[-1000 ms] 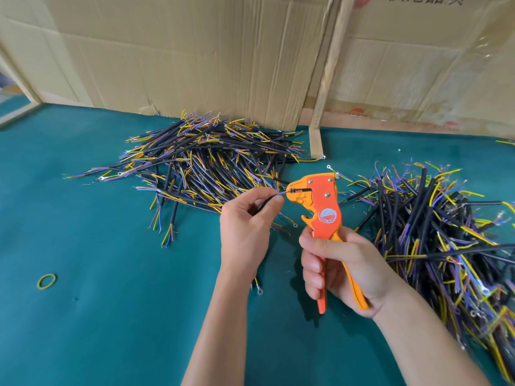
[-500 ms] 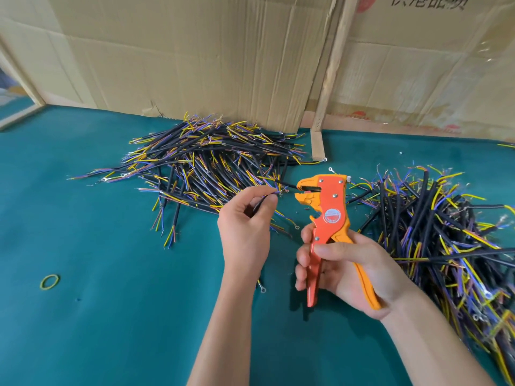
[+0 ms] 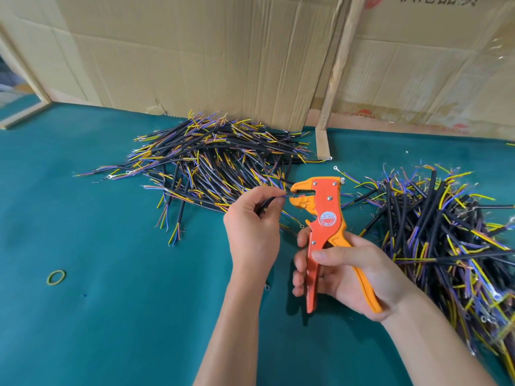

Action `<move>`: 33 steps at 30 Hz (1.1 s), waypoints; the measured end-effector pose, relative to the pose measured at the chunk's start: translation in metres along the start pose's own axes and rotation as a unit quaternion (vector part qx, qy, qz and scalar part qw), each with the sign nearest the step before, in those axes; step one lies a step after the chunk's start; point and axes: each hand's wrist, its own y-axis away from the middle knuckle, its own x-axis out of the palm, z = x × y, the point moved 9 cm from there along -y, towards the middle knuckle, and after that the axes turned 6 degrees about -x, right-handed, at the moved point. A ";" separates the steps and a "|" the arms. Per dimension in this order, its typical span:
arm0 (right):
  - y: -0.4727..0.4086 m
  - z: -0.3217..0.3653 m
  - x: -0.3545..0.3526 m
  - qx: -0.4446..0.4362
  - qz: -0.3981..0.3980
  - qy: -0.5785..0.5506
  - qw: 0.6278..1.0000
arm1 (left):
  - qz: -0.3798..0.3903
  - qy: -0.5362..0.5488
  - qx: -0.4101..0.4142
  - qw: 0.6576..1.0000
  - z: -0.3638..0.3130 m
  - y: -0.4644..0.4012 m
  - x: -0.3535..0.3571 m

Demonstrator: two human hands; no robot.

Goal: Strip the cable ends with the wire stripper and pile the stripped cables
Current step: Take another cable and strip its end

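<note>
The left hand [image 3: 250, 232] is pinching a black cable [image 3: 267, 203], its long axis running left to right, the tip pointing into the mouth of the wire stripper [image 3: 320, 215] just to its right. The right hand [image 3: 348, 277] is gripping the stripper's handles, not fully squeezed, with the jaws gaping.

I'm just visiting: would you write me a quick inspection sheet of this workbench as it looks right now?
Surface: teal table cover.
Job's things: orange wire stripper; cable pile at the back; second cable pile at right.
Clutter: rubber band; small loose ring terminal.
Hands: left hand pinches a cable at the stripper's mouth; right hand grips the handles.
Cables: only the work cables.
Surroundings: cardboard sheets behind.
</note>
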 end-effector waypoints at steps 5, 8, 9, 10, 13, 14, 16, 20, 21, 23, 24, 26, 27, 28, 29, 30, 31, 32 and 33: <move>0.000 -0.002 0.002 0.007 0.009 0.020 1.000 | -0.007 -0.022 0.008 1.000 -0.002 0.001 -0.001; -0.001 -0.003 0.002 0.004 0.007 0.018 1.000 | -0.009 -0.025 0.013 1.000 -0.004 0.002 -0.001; -0.001 -0.003 0.003 0.004 0.009 0.017 1.000 | -0.010 -0.025 0.013 1.000 -0.005 0.002 -0.001; -0.001 -0.003 0.003 0.004 0.010 0.018 1.000 | -0.011 -0.026 0.014 0.999 -0.005 0.002 -0.001; -0.003 -0.004 0.001 0.002 -0.003 0.015 1.000 | -0.009 -0.024 0.014 1.000 -0.005 0.002 -0.001; -0.003 -0.005 -0.001 0.002 -0.014 0.012 1.000 | -0.006 -0.022 0.012 1.000 -0.005 0.002 0.000; -0.003 -0.005 -0.004 -0.001 -0.034 0.007 0.999 | -0.003 -0.019 0.008 1.000 -0.004 0.002 0.001; -0.003 -0.006 -0.003 -0.011 -0.064 0.006 0.998 | 0.000 -0.012 0.006 1.000 -0.004 0.001 0.002; -0.004 -0.005 -0.004 -0.020 -0.077 0.009 0.997 | 0.006 -0.010 0.006 1.000 -0.003 0.001 0.003; -0.006 -0.001 -0.008 -0.038 -0.100 0.019 0.994 | 0.020 -0.010 0.001 1.000 -0.002 0.001 0.006; -0.006 0.000 -0.009 -0.041 -0.101 0.022 0.994 | 0.023 -0.011 -0.002 1.000 -0.001 0.001 0.007; -0.005 0.002 -0.006 -0.043 -0.073 0.006 0.996 | 0.024 -0.003 -0.006 1.000 0.003 -0.001 0.007; -0.004 0.004 -0.004 -0.048 -0.058 -0.015 0.997 | 0.020 0.002 -0.011 1.000 0.005 -0.002 0.005; -0.005 0.005 -0.003 -0.056 -0.049 -0.043 0.996 | 0.015 0.006 -0.019 1.000 0.008 -0.004 0.003; -0.005 0.006 -0.004 -0.061 -0.045 -0.067 0.995 | 0.011 0.010 -0.030 0.999 0.010 -0.005 0.002; -0.006 0.006 -0.006 -0.062 -0.046 -0.080 0.994 | 0.009 0.017 -0.040 0.999 0.012 -0.005 0.001; -0.007 0.005 -0.007 -0.059 -0.049 -0.082 0.994 | 0.008 0.027 -0.048 0.998 0.012 -0.004 0.000; -0.008 0.004 -0.010 -0.054 -0.057 -0.079 0.994 | 0.009 0.037 -0.055 0.998 0.009 -0.004 -0.001; -0.008 0.002 -0.014 -0.049 -0.071 -0.080 0.993 | 0.009 0.049 -0.059 0.997 0.005 -0.003 -0.002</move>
